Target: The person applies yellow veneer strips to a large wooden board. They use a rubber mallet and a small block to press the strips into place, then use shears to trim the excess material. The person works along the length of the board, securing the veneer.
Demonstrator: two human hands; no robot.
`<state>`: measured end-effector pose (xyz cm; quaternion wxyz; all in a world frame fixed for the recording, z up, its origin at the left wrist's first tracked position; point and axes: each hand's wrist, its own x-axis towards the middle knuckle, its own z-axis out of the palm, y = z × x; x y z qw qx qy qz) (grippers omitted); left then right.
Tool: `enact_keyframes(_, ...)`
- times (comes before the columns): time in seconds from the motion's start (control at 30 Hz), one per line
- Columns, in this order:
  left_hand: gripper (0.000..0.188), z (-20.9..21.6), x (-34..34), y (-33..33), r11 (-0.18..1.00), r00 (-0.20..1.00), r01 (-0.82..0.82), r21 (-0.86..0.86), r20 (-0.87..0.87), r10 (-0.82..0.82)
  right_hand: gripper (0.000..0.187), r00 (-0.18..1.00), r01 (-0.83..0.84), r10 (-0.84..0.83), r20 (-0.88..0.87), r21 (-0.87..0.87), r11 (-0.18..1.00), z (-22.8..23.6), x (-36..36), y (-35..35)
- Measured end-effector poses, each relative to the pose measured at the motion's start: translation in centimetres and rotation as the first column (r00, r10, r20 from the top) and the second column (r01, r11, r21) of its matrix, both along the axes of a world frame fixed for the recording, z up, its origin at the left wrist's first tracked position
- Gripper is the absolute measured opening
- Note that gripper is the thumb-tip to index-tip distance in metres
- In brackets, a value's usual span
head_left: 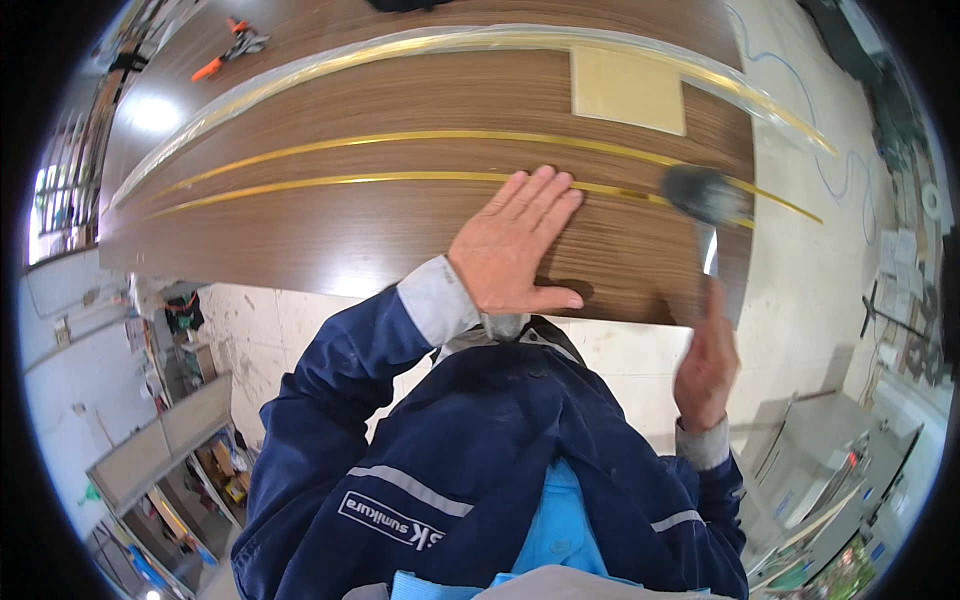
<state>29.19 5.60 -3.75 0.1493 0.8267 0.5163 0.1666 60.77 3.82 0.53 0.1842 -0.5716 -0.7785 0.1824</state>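
Observation:
My left hand lies flat on a brown wood-grain panel, fingers stretched, fingertips over the nearer of two thin gold strips. This nearer gold strip runs lengthwise along the panel. The farther gold strip lies roughly parallel, its right end poking past the panel's edge. In my right hand, blurred by motion, is the handle of a mallet. Its dark mallet head is over the right part of the strips, hiding a piece of them. Whether the head touches the nearer strip I cannot tell.
Farther back, a long bundle of gold strips in clear plastic overhangs the right edge. A cream square sheet lies against it. Orange-handled pliers or cutters rest at the far left. Shelving stands at left, a grey cabinet at right.

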Motion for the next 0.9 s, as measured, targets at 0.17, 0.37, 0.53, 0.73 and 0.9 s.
enact_keyframes(0.17, 0.093, 2.1, 0.3, 2.8, 0.994, 0.993, -0.112, 0.011, -0.038, 0.112, 0.042, 0.942, 0.173, -0.216, -0.255, -0.181, 0.968, 0.1, 1.1, -0.6)
enact_keyframes(0.37, 0.086, 0.5, 0.0, 17.2, 0.957, 0.963, -0.015, 0.290, -0.253, 0.092, 0.047, 0.536, 0.258, -0.521, -0.664, -0.458, 0.851, 3.7, 4.3, -3.5)
enact_keyframes(0.53, 0.091, 1.4, 0.6, 20.7, 0.995, 0.872, -0.011, 0.103, -0.486, 0.060, 0.053, 0.369, 0.227, -0.445, -0.816, -0.385, 0.894, 3.2, 5.0, -5.7)
enact_keyframes(0.73, 0.084, 4.9, -1.1, 10.4, 0.947, 0.993, -0.030, 0.319, -0.099, 0.065, 0.054, 0.674, 0.366, -0.498, -0.545, -0.340, 0.866, -1.8, 2.5, -8.1)
enact_keyframes(0.9, 0.084, 3.2, -6.0, 2.2, 0.983, 0.985, -0.098, 0.157, -0.129, 0.119, 0.054, 0.756, 0.216, -0.333, -0.563, -0.267, 0.939, -1.6, -2.3, -9.2)
